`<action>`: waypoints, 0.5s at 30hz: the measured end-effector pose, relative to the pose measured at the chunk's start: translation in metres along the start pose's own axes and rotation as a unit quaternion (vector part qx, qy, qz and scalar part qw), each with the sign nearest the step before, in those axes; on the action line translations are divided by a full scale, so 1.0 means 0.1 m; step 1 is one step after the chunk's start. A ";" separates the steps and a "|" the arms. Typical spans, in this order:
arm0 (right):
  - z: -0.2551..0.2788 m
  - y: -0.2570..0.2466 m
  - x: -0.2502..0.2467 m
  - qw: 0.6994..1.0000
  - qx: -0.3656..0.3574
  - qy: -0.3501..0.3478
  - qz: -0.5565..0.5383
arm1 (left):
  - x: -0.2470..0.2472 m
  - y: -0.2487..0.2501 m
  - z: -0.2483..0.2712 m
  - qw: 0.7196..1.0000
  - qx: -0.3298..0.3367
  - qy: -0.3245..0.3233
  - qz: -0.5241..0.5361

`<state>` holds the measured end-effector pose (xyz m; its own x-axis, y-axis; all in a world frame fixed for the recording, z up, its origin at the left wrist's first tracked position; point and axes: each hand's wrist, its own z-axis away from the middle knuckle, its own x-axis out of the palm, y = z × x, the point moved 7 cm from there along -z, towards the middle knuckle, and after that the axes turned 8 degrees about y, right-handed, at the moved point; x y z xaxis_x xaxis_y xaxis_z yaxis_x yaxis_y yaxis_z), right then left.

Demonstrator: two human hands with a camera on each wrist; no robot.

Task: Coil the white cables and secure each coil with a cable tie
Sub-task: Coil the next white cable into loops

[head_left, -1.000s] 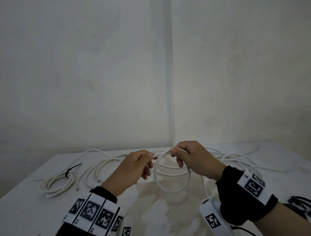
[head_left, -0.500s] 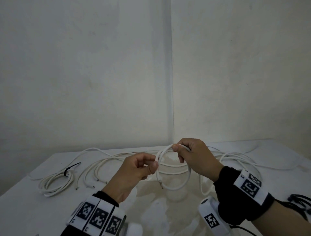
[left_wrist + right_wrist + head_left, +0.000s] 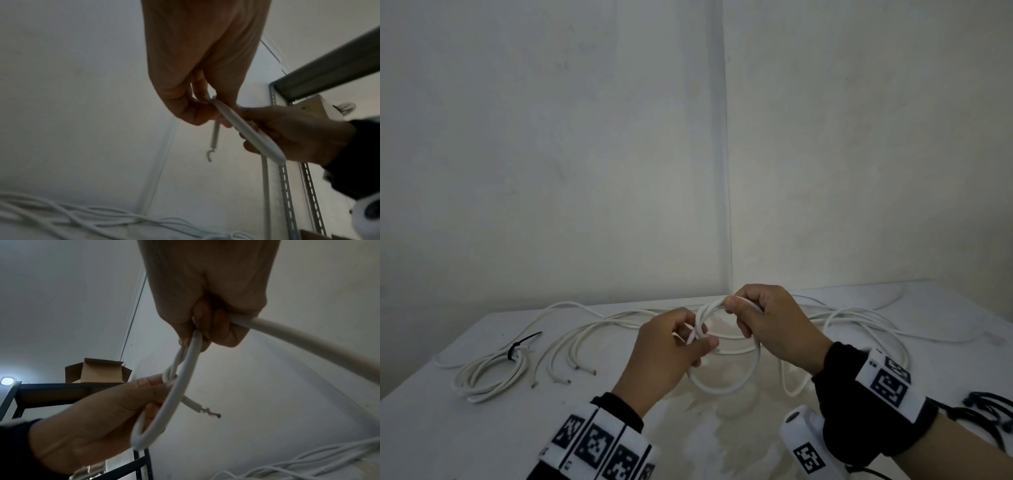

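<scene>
I hold a small loop of white cable (image 3: 736, 385) above the table's middle. My right hand (image 3: 774, 329) grips the top of the loop, fingers curled round it (image 3: 195, 344). My left hand (image 3: 671, 349) pinches the cable's free end beside the loop, and its bare wire tip (image 3: 209, 155) sticks out past the fingers (image 3: 211, 413). The rest of this cable trails off to the right over the table (image 3: 859, 318). At the far left lies a coiled white cable (image 3: 493, 373) bound with a black cable tie (image 3: 517, 346).
Several loose white cables (image 3: 585, 335) with bare ends lie between the tied coil and my hands. Black cable ties (image 3: 986, 407) lie at the right edge. The white table (image 3: 431, 428) stands in a wall corner. A metal shelf with a cardboard box (image 3: 98, 371) is behind me.
The left hand has come right up to the loop with the cable end, and the loop now shows a second strand at its top left. The right hand stayed at the loop's top.
</scene>
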<state>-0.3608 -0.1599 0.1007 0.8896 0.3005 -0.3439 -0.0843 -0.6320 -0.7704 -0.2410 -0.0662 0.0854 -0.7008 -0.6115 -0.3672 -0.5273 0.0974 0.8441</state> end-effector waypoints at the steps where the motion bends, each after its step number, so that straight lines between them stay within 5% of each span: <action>1: 0.01 0.00 0.01 1.000 0.002 -0.008 -0.001 | -0.03 -0.01 0.00 1.000 0.014 0.023 -0.016; 6: 0.05 0.00 0.04 0.999 0.022 -0.029 -0.023 | -0.19 0.07 -0.01 0.955 0.182 0.120 -0.201; 15: 0.07 -0.02 -0.01 0.999 0.028 -0.043 -0.015 | -0.25 0.12 0.01 0.935 0.203 0.142 -0.253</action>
<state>-0.3640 -0.1541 0.0988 0.8503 0.3807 -0.3634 -0.0852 -0.5819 -0.8088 -0.2306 -0.0490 0.1040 -0.1867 -0.8386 -0.5117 -0.9364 -0.0057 0.3510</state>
